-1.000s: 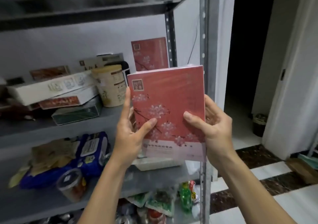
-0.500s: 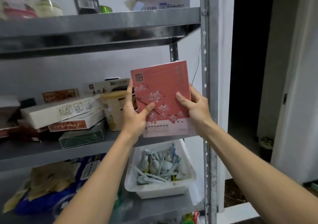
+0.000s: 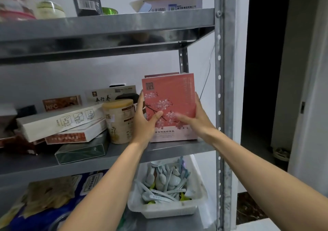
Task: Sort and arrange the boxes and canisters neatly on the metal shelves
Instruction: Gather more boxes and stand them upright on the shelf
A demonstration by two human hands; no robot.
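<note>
pink box (image 3: 174,92) marked 中华传统好食品 on shelf (image 3: 177,148); left hand (image 3: 144,125), right hand (image 3: 197,122) grip it

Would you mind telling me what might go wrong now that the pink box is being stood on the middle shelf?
The left hand is wedged between the pink box and the beige canister; drawing it out may knock the canister. The tilted white box seems to lean against that canister, so a nudge might let the stack slide. The pink box stands upright near the shelf front edge and may tip forward once the right hand releases too.
</note>
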